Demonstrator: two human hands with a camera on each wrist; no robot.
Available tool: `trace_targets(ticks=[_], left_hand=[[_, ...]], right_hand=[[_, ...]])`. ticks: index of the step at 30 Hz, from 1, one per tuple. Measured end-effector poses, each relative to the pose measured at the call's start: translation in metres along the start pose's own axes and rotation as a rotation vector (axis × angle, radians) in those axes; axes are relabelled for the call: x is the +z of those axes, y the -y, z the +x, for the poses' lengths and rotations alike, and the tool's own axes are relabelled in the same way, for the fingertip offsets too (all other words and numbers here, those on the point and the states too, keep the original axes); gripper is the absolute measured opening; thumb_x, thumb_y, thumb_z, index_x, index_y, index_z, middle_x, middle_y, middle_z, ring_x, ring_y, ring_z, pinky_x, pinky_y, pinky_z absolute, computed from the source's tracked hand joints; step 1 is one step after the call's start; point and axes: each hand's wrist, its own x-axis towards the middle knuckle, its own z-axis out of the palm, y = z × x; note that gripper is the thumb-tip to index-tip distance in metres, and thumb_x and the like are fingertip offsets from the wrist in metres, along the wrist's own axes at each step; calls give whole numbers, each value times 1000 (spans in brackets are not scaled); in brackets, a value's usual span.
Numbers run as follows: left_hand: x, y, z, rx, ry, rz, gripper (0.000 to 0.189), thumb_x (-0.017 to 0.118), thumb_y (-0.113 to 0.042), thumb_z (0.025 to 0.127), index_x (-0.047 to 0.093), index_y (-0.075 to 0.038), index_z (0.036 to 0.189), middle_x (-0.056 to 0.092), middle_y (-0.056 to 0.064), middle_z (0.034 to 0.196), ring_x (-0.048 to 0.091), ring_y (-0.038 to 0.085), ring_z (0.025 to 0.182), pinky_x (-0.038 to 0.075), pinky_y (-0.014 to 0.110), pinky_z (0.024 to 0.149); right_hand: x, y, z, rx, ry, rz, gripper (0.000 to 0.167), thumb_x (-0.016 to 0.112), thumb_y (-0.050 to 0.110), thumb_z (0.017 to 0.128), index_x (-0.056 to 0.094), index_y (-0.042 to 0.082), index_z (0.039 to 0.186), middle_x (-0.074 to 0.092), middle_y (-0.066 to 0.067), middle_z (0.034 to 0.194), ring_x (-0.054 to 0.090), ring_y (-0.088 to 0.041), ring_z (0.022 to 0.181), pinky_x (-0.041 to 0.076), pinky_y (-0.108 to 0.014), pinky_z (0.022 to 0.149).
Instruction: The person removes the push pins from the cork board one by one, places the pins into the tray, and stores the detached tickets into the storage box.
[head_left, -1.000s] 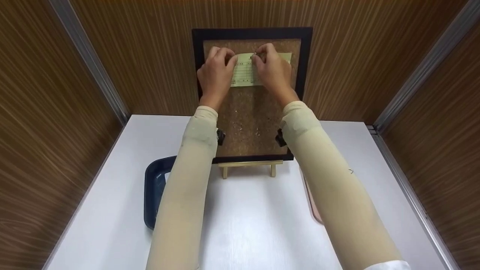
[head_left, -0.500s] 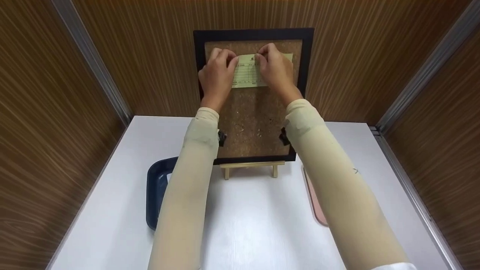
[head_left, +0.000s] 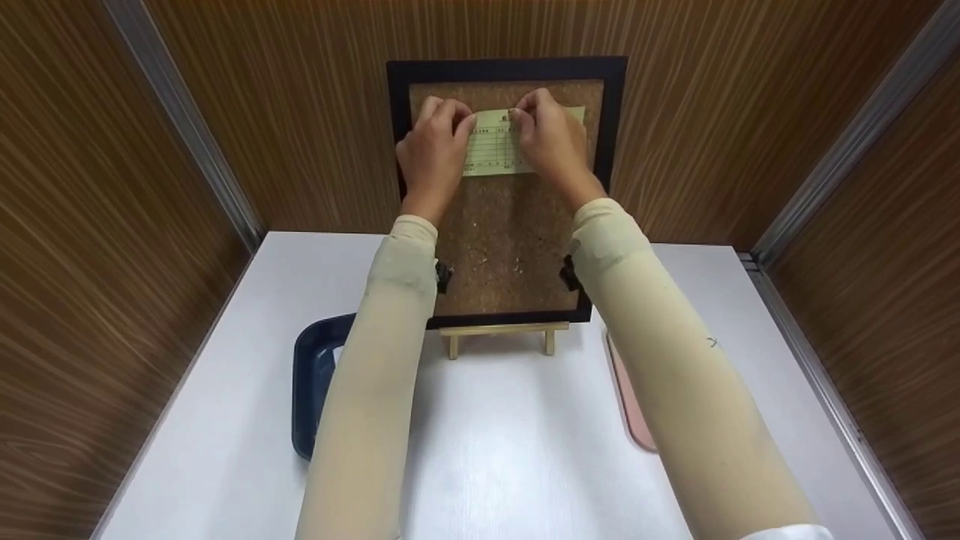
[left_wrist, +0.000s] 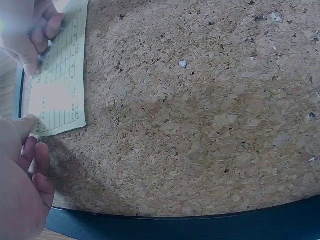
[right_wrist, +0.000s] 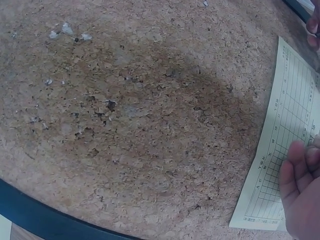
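A light green printed paper form (head_left: 491, 150) lies flat against the upper part of a black-framed cork board (head_left: 495, 240). My left hand (head_left: 435, 146) pinches the form at its upper left corner; in the left wrist view the left hand's (left_wrist: 22, 175) other fingers curl beside the cork. My right hand (head_left: 555, 142) has thumb and index finger together at the form's top edge, near the middle, and covers much of its right half. Whether something small sits between those fingertips is hidden. The right wrist view shows the form (right_wrist: 265, 175) passing behind the curled right fingers (right_wrist: 295, 175).
The board stands on a small wooden easel (head_left: 502, 328) on a white table (head_left: 495, 450). A dark blue tray (head_left: 304, 397) is partly hidden by the left arm, and a pink tray (head_left: 634, 409) by the right. Wood-grain panels (head_left: 315, 112) enclose the table.
The right fingertips have shifted slightly right along the form's top edge over the last second. The left hand keeps its place at the corner. Otherwise, only the head view has moved a little.
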Motion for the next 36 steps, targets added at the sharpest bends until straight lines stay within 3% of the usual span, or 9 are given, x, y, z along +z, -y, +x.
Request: trace_targets(ticks=[5, 17, 23, 36], left_hand=[[0, 1, 0, 3, 0, -7, 28, 54, -46, 102, 71, -24, 108, 62, -6, 115, 62, 10, 82, 48, 32, 72], [1, -1, -2, 16, -2, -18, 27, 55, -44, 103, 70, -23, 109, 61, -6, 115, 61, 10, 83, 47, 33, 72], [3, -1, -1, 13, 1, -20, 27, 55, -45, 103, 70, -24, 109, 61, -6, 115, 62, 10, 84, 48, 33, 74], [7, 0, -7, -9, 3, -63, 27, 55, -45, 102, 70, -24, 109, 60, -6, 115, 61, 8, 89, 47, 33, 75]], right_hand=[[1, -1, 0, 7, 11, 19, 29, 46, 38, 107, 59, 16, 120, 65, 2, 107, 57, -11, 91, 43, -34, 87], [-5, -7, -1, 10, 60, 69, 28, 47, 42, 106, 57, 19, 119, 65, 5, 107, 57, -10, 93, 40, -36, 96], [-8, -12, -2, 17, 91, 176, 23, 47, 41, 106, 55, 21, 114, 62, 6, 104, 53, -9, 91, 38, -29, 87], [-6, -29, -13, -98, 105, 461, 10, 47, 24, 107, 51, 15, 106, 56, -5, 92, 48, -13, 72, 40, -26, 65]])
